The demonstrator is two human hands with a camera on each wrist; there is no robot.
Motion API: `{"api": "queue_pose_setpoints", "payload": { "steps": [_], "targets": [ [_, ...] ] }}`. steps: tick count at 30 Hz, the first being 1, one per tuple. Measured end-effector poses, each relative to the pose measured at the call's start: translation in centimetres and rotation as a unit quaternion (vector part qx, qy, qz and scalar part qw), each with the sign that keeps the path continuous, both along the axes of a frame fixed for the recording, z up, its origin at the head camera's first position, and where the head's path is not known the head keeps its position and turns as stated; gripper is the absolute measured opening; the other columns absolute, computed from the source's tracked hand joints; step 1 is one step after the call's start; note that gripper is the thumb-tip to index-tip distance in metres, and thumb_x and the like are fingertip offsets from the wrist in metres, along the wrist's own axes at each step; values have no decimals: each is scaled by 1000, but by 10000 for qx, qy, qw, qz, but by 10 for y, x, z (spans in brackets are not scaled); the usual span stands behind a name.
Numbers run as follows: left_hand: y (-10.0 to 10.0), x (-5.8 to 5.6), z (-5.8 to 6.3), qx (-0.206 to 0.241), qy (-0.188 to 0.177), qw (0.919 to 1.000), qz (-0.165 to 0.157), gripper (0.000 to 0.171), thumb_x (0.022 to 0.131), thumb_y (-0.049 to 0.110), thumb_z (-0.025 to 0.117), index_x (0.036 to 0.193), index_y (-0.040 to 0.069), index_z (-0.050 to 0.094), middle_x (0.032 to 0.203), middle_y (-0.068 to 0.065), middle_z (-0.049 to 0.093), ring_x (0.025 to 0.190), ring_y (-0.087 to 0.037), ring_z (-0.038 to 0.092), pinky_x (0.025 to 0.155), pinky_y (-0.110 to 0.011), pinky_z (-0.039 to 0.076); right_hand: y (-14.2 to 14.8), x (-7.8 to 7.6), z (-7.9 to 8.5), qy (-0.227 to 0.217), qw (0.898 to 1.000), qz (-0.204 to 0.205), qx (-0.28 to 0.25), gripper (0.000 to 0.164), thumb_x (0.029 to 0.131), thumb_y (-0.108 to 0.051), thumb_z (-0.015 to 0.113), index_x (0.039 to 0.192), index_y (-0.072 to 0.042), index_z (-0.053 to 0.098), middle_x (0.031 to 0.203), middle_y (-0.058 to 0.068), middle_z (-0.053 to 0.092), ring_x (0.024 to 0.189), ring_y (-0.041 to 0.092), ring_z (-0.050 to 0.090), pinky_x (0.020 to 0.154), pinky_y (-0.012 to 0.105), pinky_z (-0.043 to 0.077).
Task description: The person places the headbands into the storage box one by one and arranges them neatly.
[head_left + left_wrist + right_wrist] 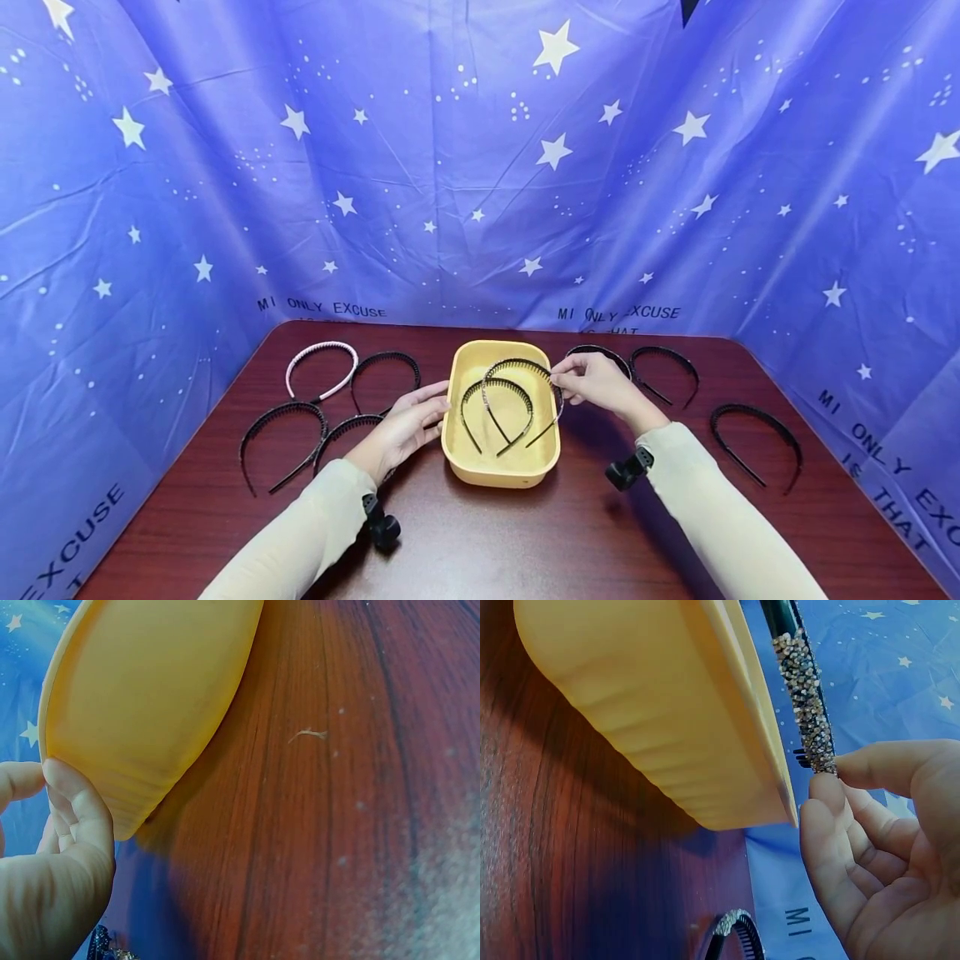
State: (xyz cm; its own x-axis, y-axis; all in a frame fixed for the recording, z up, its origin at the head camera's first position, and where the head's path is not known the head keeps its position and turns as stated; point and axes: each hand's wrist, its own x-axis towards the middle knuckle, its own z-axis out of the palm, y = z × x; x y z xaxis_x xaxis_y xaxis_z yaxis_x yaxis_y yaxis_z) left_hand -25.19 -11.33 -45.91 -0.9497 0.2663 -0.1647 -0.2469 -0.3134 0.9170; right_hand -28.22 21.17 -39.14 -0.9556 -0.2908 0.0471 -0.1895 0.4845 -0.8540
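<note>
A yellow plastic tub [501, 480] stands in the middle of the table. At its left rim, my left hand [405, 423] pinches the edge, thumb on the outer wall in the left wrist view. My right hand [600, 385] holds a black toothed headband [517, 361] over the tub, pinched between thumb and fingertips at one side of its arc. Gold, glittering stones [807, 701] cover that stretch of the band in the right wrist view. Inside the tub lies another black headband [497, 381], partly overlapped by the held one.
Left of the tub lie a pink headband [322, 344] and black headbands [281, 407], one partly behind my left hand. To the right are three more, including a separate black headband [757, 408] near the table's right edge. A blue star-printed curtain [480, 167] surrounds the dark red table [480, 542].
</note>
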Motion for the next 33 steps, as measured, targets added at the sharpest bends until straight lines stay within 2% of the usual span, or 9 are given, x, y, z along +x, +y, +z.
{"api": "queue_pose_setpoints", "payload": {
  "steps": [11,17,21,26,33],
  "targets": [
    [-1,1,1,9,-12,10000,-33,54,98,0,56,149,-2,39,116,-11,63,97,-14,61,78,-25,52,-15,-6,1,-32,9994,-72,325,16,91,-11,70,101,2,71,79,7,70,68,20,67,62,38,59],
    [0,1,1,9,51,10000,-62,54,98,1,56,149,-2,39,114,-9,64,99,-14,61,80,-27,52,-20,-12,0,-52,9987,-44,498,15,91,-11,69,100,1,72,76,5,69,67,17,66,64,43,60],
    [0,1,1,3,0,10000,-9,53,98,1,56,149,-1,41,114,-10,64,99,-16,61,77,-26,52,-24,-13,1,-153,9983,-32,566,16,91,-12,69,101,0,72,76,6,69,66,16,65,66,45,60],
    [0,2,1,6,13,10000,5,53,97,1,57,148,-1,41,116,-12,63,99,-17,62,77,-26,52,-29,-18,2,-90,9969,-2,776,15,91,-13,68,99,-2,73,71,4,67,61,15,64,64,44,59],
    [0,2,1,29,41,10000,-62,54,97,1,56,149,-1,40,115,-9,64,99,-15,62,78,-26,52,-36,-23,2,38,9941,-22,1080,11,88,-13,71,93,-4,75,61,0,62,53,14,60,57,38,58]
  ]
}}
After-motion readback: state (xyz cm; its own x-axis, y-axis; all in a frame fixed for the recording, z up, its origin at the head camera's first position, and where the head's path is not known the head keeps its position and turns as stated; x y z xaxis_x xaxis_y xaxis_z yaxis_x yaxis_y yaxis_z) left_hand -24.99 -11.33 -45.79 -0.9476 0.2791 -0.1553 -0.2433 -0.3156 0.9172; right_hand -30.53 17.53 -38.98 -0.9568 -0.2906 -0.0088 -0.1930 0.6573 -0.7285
